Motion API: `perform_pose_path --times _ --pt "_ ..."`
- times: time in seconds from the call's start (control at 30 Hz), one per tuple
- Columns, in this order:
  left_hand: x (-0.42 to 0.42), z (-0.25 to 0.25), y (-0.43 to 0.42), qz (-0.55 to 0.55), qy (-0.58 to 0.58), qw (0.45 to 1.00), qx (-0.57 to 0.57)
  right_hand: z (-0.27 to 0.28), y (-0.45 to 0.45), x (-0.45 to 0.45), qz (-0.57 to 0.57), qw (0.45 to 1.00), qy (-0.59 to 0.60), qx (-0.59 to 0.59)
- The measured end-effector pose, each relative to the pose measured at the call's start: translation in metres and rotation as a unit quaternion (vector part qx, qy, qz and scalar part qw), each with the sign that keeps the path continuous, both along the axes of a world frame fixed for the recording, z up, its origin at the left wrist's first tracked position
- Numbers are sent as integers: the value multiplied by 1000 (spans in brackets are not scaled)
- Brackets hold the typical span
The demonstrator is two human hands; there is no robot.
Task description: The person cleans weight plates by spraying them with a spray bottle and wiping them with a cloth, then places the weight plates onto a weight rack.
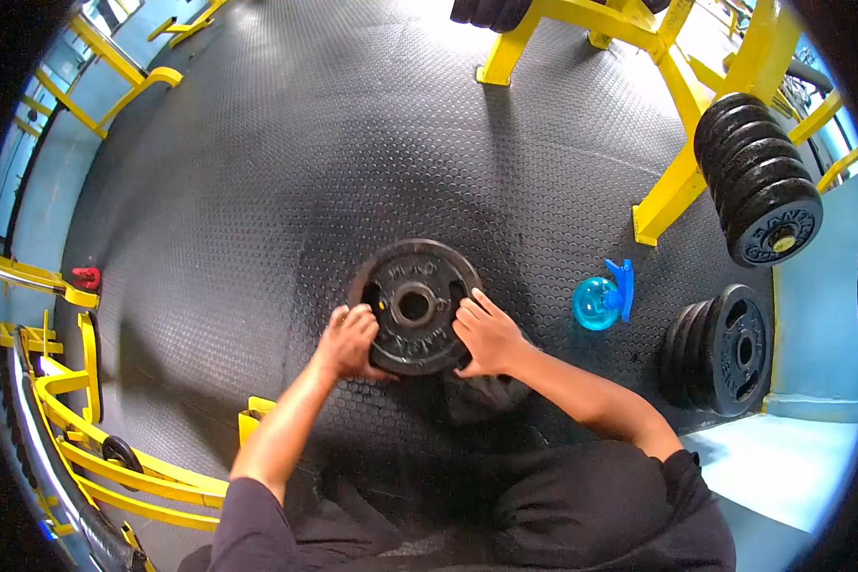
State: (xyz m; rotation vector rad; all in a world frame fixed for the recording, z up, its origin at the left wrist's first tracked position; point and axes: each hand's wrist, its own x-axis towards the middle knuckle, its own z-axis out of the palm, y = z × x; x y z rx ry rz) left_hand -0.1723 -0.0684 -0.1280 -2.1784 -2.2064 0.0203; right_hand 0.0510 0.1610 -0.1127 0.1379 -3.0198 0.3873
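Note:
A round black weight plate (pixel 419 351) with a central hole and raised lettering is held between my two hands, its face turned up toward me. On its left side, my left hand (pixel 350 341) has its fingers hooked into a grip slot. My right hand (pixel 487 331) grips the opposite side, the fingers closed over the rim and slot. Below the plate is the dark rubber floor; whether the plate touches it I cannot tell. My shoe, partly hidden, shows behind my right wrist.
A blue water bottle (pixel 596 303) stands on the floor to the right. Beyond it, several plates (pixel 741 350) stand on edge by the wall. More plates (pixel 758 181) hang on a yellow rack (pixel 672 195). Yellow machine frames (pixel 91 367) line the left, near a small red object (pixel 86 277).

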Motion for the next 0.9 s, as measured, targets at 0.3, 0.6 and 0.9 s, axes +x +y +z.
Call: perform_pose_path --times 0.3,0.6,0.9 --pt "63 80 -39 9 -188 981 45 36 -14 52 117 976 30 -180" --pt "-19 105 4 242 -524 815 38 80 39 -31 -59 892 26 -447" --pt "-65 39 89 333 -304 869 204 33 80 -95 -196 865 153 -435"
